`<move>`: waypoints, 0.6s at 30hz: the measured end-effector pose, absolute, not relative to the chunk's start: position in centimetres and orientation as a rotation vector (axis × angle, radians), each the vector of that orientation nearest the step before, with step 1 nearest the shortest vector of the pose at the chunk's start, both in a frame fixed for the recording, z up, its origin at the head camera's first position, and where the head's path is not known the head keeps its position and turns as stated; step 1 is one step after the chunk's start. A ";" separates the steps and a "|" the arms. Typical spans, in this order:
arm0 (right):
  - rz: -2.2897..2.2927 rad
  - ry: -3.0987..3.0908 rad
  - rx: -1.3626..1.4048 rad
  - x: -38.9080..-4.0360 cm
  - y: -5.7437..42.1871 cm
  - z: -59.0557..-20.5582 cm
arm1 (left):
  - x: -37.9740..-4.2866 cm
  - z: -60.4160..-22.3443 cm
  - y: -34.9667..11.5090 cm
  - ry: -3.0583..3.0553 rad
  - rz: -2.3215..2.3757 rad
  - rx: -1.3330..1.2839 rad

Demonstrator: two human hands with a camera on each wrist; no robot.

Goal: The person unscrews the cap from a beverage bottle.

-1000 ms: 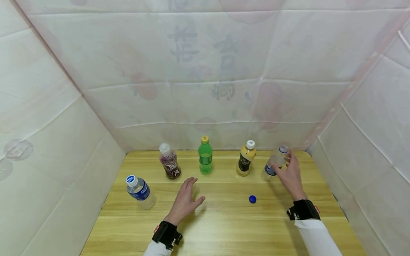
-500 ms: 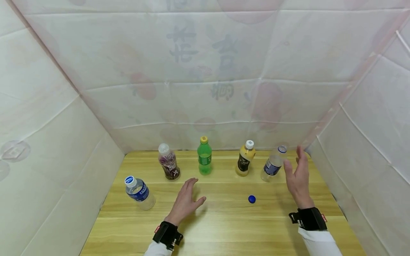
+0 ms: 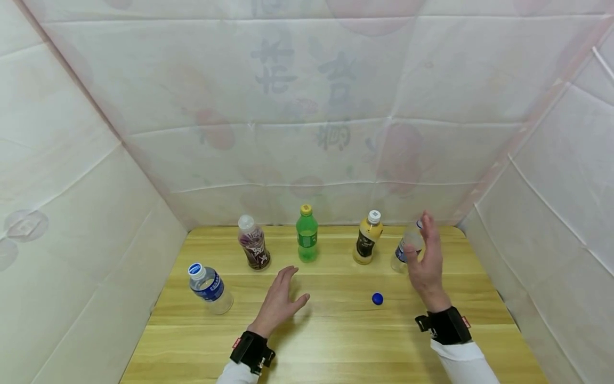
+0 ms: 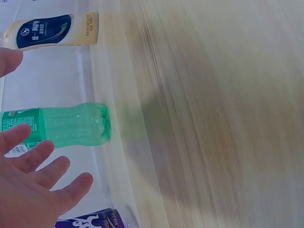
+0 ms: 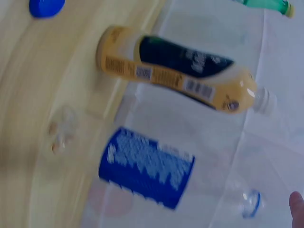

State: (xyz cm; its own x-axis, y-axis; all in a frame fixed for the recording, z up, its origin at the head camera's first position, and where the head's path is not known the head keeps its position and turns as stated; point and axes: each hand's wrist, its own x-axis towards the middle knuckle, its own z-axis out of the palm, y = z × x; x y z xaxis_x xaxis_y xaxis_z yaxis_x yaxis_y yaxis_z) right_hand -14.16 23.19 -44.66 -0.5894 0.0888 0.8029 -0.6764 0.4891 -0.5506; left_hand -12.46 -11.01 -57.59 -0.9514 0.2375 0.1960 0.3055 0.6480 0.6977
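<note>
My right hand (image 3: 428, 266) is raised with its fingers straight and the thumb apart. In the head view it overlaps a clear bottle (image 3: 401, 257) with a blue label and no cap, which stands upright. Only one fingertip (image 5: 298, 211) shows in the right wrist view, apart from that bottle's open mouth. A blue bottle cap (image 3: 377, 298) lies on the table in front of the bottle. My left hand (image 3: 276, 304) hovers over the table, fingers spread and relaxed, holding nothing. Beyond it stands a green bottle (image 4: 73, 124) with a yellow cap.
Left of the uncapped bottle stands a yellow drink bottle (image 3: 368, 242) with a white cap. A purple-labelled bottle (image 3: 254, 245) is at the back left, and a capped clear bottle (image 3: 211, 288) stands nearer at the far left. Pale cloth walls (image 3: 307, 160) enclose the wooden table (image 3: 336, 341).
My right hand held the clear bottle at first, then let go and moved right. It has since come back left, in front of the bottle. The left hand has barely moved.
</note>
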 end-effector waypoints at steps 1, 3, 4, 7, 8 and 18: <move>1.189 -1.919 0.497 -14.3 22.9 -44.8 | -12.4 -57.6 -11.0 -2.769 -1.198 -0.461; 1.218 -1.953 0.489 -14.7 22.6 -45.9 | -12.4 -57.7 -11.0 -2.762 -1.190 -0.469; 1.232 -1.976 0.476 -15.1 22.5 -46.6 | -12.4 -57.8 -11.0 -2.759 -1.185 -0.471; 1.299 -2.065 0.417 -16.0 22.4 -48.5 | -12.4 -57.8 -11.0 -2.753 -1.175 -0.473; 1.326 -2.099 0.391 -16.4 22.4 -49.2 | -12.4 -57.8 -11.0 -2.753 -1.173 -0.473; 1.514 -2.286 0.177 -18.6 21.7 -51.7 | -12.4 -57.6 -10.9 -2.759 -1.200 -0.475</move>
State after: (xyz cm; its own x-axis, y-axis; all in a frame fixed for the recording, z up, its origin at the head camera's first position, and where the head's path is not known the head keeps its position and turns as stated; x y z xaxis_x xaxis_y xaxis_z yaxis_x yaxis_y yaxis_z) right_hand -18.55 21.74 -51.69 -0.9155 0.1083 0.3875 -0.3146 0.4077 -0.8572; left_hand -12.42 -10.91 -57.60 -0.9469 0.2444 0.2088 0.3194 0.6420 0.6970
